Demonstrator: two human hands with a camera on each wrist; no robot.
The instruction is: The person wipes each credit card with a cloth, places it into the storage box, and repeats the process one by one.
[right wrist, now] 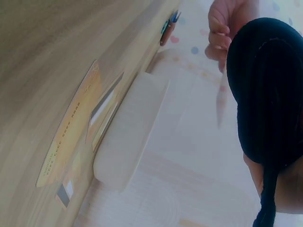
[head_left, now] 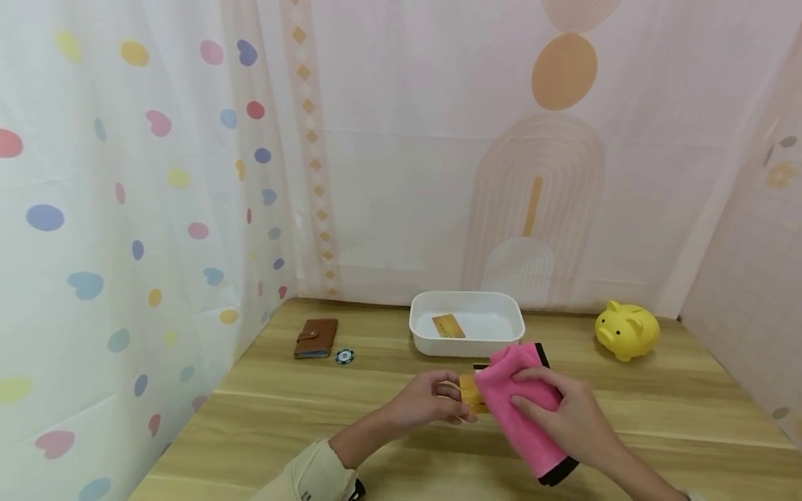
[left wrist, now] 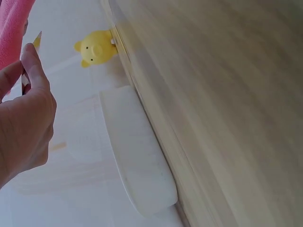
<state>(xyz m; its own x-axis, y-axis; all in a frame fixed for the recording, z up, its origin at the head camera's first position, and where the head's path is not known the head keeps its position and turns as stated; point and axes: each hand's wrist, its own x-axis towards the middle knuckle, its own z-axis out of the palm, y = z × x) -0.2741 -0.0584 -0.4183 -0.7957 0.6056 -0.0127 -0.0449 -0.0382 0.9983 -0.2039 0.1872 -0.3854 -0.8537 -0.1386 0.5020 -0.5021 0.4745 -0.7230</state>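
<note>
The card (head_left: pixel 471 393) is gold, thin and flat, its far part covered by a pink cloth (head_left: pixel 520 410) with black edging. It is held over the near middle of the table (head_left: pixel 269 410), in front of the bin (head_left: pixel 466 346). The left hand (head_left: pixel 429 402) pinches the card at one end between thumb and fingers; the right hand (head_left: pixel 567 417) grips the folded cloth, fingers bent into it.

In the right wrist view, other gold cards (right wrist: pixel 71 137) lie on the wood close to the bin, some with a dark stripe.

The table's wood grain stretches left of the left hand and, on the right, between cloth and piggy bank (head_left: pixel 626 332). The back edge runs along the curtain (head_left: pixel 401 174), the bin near it.

The white bin is low, with rounded corners; one gold card (head_left: pixel 449 325) leans inside. The brown wallet (head_left: pixel 317 337) is strapped closed, a chip (head_left: pixel 344 356) just beside it.
</note>
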